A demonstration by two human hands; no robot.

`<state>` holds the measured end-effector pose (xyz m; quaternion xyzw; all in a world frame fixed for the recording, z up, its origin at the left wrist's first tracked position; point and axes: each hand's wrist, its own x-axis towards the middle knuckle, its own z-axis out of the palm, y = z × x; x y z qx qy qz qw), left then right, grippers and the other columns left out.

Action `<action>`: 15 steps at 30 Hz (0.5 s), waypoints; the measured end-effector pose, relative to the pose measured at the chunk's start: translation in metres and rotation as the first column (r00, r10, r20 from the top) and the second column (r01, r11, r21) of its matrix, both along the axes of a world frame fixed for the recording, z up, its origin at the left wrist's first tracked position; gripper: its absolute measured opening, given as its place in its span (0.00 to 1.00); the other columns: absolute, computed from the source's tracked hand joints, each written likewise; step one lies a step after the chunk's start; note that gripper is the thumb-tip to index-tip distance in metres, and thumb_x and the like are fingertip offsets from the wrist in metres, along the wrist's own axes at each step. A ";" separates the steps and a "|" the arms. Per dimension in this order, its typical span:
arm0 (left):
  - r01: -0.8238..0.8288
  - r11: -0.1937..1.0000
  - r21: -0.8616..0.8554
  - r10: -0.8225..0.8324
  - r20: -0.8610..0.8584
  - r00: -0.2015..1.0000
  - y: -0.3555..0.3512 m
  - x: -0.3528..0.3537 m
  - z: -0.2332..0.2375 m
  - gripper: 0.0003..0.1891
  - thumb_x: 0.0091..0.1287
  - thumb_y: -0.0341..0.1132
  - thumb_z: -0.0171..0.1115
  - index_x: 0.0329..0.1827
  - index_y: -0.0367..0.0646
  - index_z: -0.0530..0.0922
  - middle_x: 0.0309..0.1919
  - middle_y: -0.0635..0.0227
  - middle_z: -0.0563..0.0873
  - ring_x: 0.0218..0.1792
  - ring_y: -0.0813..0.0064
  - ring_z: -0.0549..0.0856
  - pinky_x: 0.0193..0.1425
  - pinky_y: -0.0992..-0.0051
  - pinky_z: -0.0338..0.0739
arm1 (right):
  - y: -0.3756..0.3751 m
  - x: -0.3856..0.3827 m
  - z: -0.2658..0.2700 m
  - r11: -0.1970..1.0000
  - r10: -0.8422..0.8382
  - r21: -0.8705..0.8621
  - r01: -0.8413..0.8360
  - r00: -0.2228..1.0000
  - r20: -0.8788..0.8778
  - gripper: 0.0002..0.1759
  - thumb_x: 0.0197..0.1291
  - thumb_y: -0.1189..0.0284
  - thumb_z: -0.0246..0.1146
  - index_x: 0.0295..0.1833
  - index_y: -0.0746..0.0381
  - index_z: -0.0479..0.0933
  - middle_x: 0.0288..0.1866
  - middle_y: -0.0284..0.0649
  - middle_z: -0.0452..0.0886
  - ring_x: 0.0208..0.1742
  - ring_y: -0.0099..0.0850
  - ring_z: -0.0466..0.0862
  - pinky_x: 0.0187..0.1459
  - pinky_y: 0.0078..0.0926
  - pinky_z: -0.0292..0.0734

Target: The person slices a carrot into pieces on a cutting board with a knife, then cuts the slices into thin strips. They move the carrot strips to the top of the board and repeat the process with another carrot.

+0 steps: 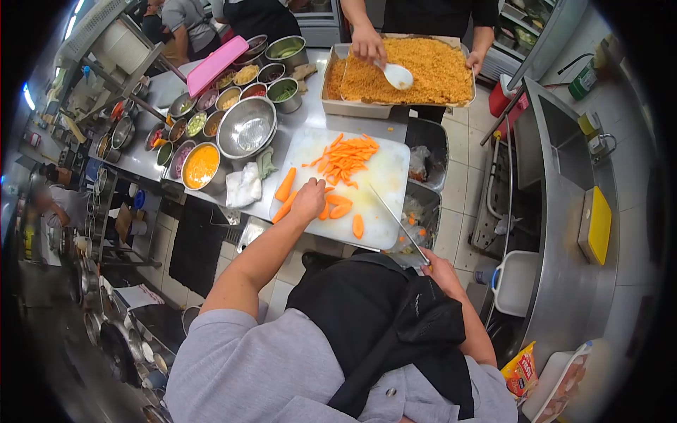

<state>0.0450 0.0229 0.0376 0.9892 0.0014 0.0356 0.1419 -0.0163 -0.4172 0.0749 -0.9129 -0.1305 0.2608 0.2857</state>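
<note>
My right hand (pixel 443 273) is wrapped around the handle of a long kitchen knife (pixel 393 213), whose blade reaches over the right part of the white cutting board (pixel 392 163). My left hand (pixel 309 199) is on the board with its fingers curled together, at a carrot piece partly hidden under the fingertips. Thick carrot slices (pixel 340 209) lie just right of that hand, and one slice (pixel 358 226) rests apart near the board's front edge. Whole peeled carrots (pixel 285 185) lie to its left. Farther back is a pile of cut carrot sticks (pixel 348 156).
Across the table a person's hand (pixel 368 44) holds a white scoop (pixel 398 77) over a tray of orange crumbs (pixel 437 67). Left stand a steel bowl (pixel 247 128), a pot of orange liquid (pixel 202 166) and a white cloth (pixel 244 185). Bins (pixel 427 151) sit right; a sink (pixel 575 144) beyond.
</note>
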 end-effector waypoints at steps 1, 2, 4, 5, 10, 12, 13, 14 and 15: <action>0.004 1.000 0.003 -0.004 0.013 1.000 0.000 0.004 0.005 0.09 0.64 0.25 0.59 0.47 0.37 0.78 0.40 0.48 0.84 0.45 0.45 0.87 0.50 0.51 0.85 | -0.001 0.002 -0.001 1.000 0.019 -0.019 -0.019 1.000 -0.013 0.33 0.68 0.68 0.65 0.78 0.47 0.70 0.49 0.57 0.88 0.53 0.60 0.86 0.56 0.54 0.80; -0.004 0.999 0.047 0.005 -0.031 1.000 0.000 0.007 0.009 0.11 0.64 0.25 0.59 0.49 0.36 0.78 0.41 0.46 0.85 0.46 0.43 0.87 0.52 0.51 0.85 | -0.002 0.002 -0.001 0.999 0.037 -0.039 -0.038 0.999 -0.029 0.32 0.69 0.68 0.64 0.78 0.47 0.70 0.51 0.57 0.88 0.54 0.61 0.86 0.57 0.56 0.79; -0.005 0.996 0.090 0.011 -0.065 0.998 -0.009 0.014 0.021 0.13 0.64 0.26 0.59 0.51 0.35 0.79 0.42 0.45 0.87 0.48 0.42 0.87 0.54 0.50 0.84 | -0.005 0.005 0.005 0.998 0.033 -0.045 -0.034 0.999 -0.026 0.31 0.69 0.68 0.64 0.77 0.49 0.70 0.52 0.58 0.88 0.55 0.62 0.85 0.57 0.57 0.79; -0.061 0.995 -0.074 0.058 -0.051 0.997 -0.021 0.018 0.024 0.16 0.64 0.29 0.61 0.55 0.37 0.80 0.44 0.44 0.88 0.49 0.41 0.87 0.55 0.50 0.84 | -0.006 0.006 0.007 0.998 0.034 -0.051 -0.036 0.999 -0.035 0.30 0.69 0.68 0.64 0.77 0.51 0.70 0.53 0.59 0.87 0.56 0.63 0.85 0.58 0.57 0.79; -0.216 0.898 -0.384 0.148 -0.200 0.968 -0.112 0.034 0.028 0.24 0.64 0.33 0.63 0.64 0.36 0.80 0.50 0.39 0.89 0.53 0.39 0.87 0.61 0.50 0.82 | -0.018 0.019 -0.010 0.997 -0.069 0.014 0.070 0.996 -0.049 0.29 0.69 0.68 0.64 0.74 0.57 0.71 0.53 0.60 0.87 0.57 0.63 0.84 0.58 0.58 0.79; -0.292 0.866 -0.406 0.179 -0.293 0.939 -0.132 0.036 0.012 0.24 0.63 0.33 0.63 0.64 0.35 0.79 0.49 0.37 0.89 0.53 0.40 0.87 0.61 0.50 0.81 | -0.018 0.027 -0.008 0.998 -0.070 0.006 0.070 0.997 -0.028 0.28 0.69 0.67 0.63 0.73 0.57 0.71 0.52 0.60 0.87 0.56 0.63 0.84 0.58 0.58 0.79; -0.326 0.856 -0.402 0.202 -0.320 0.926 -0.136 0.038 -0.001 0.21 0.66 0.31 0.60 0.61 0.33 0.78 0.48 0.35 0.87 0.51 0.37 0.88 0.60 0.48 0.82 | -0.015 0.028 -0.002 0.997 -0.074 0.001 0.074 0.997 -0.033 0.28 0.69 0.67 0.63 0.73 0.57 0.71 0.52 0.60 0.87 0.56 0.63 0.84 0.58 0.58 0.79; -0.358 0.845 -0.397 0.224 -0.345 0.911 -0.139 0.039 -0.012 0.18 0.68 0.30 0.57 0.59 0.32 0.76 0.47 0.32 0.86 0.49 0.34 0.88 0.58 0.46 0.82 | -0.012 0.030 0.005 0.999 -0.041 -0.037 0.040 0.999 -0.022 0.27 0.70 0.67 0.63 0.73 0.57 0.71 0.51 0.60 0.87 0.56 0.64 0.84 0.57 0.58 0.79; -0.356 0.846 -0.398 0.220 -0.348 0.911 -0.140 0.037 -0.018 0.18 0.68 0.30 0.57 0.59 0.32 0.76 0.47 0.32 0.86 0.49 0.34 0.88 0.58 0.46 0.82 | -0.010 0.030 0.010 0.997 -0.006 -0.074 0.006 1.000 -0.013 0.26 0.70 0.67 0.63 0.72 0.56 0.71 0.50 0.60 0.87 0.55 0.64 0.84 0.57 0.59 0.79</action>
